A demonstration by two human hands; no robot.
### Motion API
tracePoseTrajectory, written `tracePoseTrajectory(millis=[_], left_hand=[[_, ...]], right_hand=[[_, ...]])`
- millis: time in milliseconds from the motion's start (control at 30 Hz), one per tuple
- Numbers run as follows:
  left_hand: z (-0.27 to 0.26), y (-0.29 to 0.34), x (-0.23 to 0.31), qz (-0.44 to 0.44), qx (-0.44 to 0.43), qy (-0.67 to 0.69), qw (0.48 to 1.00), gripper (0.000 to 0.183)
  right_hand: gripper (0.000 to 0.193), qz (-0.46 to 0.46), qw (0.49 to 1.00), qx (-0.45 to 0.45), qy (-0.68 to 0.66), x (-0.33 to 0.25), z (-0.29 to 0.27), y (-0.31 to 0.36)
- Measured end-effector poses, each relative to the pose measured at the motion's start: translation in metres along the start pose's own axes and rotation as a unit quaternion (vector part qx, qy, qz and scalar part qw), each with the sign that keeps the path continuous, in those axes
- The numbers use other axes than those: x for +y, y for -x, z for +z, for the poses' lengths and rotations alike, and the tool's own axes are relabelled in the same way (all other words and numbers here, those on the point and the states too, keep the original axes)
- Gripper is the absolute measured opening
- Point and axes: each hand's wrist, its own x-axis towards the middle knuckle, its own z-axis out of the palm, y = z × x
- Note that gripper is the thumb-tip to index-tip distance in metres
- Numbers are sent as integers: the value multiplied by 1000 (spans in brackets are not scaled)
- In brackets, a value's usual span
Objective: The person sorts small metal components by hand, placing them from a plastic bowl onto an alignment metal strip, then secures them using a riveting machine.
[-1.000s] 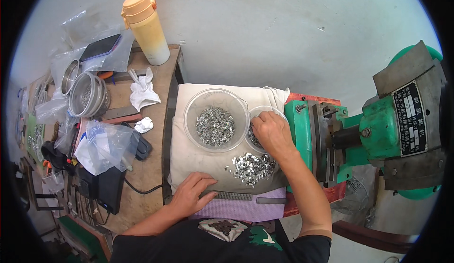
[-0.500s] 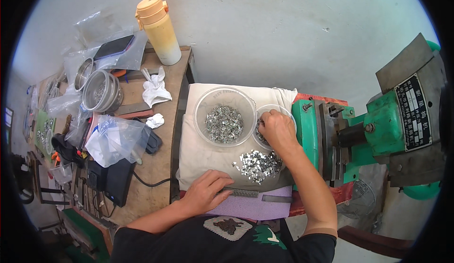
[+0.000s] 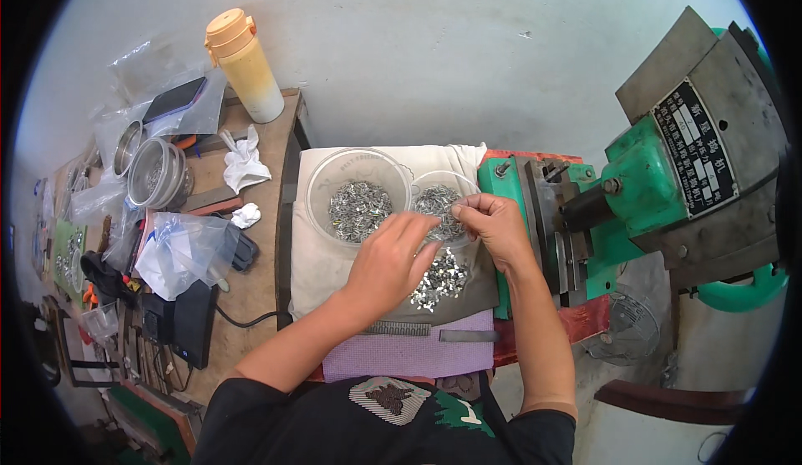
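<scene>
My right hand (image 3: pixel 499 227) is over the right rim of the smaller clear tub (image 3: pixel 445 175), its thumb and forefinger pinched together; whatever they hold is too small to make out. Small silvery metal pieces (image 3: pixel 436 201) fill the bottom of that tub. Just left of it, my left hand (image 3: pixel 386 263) is raised with fingers stretched and thumb apart, nothing visible in it. Behind that hand stands a larger clear tub (image 3: pixel 324 182) of similar metal pieces (image 3: pixel 357 208). A loose heap of shiny flat metal bits (image 3: pixel 441 279) lies on the cloth between my wrists.
A green press machine (image 3: pixel 639 177) stands close on the right. Nearer me, a ridged metal strip (image 3: pixel 399 329) and a plain flat bar (image 3: pixel 468 336) lie on a purple mat (image 3: pixel 372 356). The left bench holds a yellow bottle (image 3: pixel 248 72), plastic bags (image 3: pixel 188 252) and crumpled tissue (image 3: pixel 244 164).
My left hand has lifted from beside the ridged strip and moved forward and right, towards the smaller tub. My right hand has drawn back from inside that tub to its rim. The view has shifted.
</scene>
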Motion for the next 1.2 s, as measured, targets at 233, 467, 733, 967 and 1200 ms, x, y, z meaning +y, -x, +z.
tracePoseTrajectory(millis=[233,467,733,967,1200], left_hand=[[29,-26,-8,-129,-63,115,983,25],[26,-29,-12,-181,-82,137,971,24],[25,-33,-13,-179,-83,121,973,22],[25,-34,-17,-160,-55,106,980,12],[22,-33,-22,-161,-55,100,980,12]], right_hand=[[12,18,993,-12,-114,11,-4,12],[12,51,984,-18,-169,16,-4,12],[14,56,982,-15,-178,16,-3,10],[17,31,988,-2,-152,20,4,13],[25,16,997,-16,-76,21,11,15]])
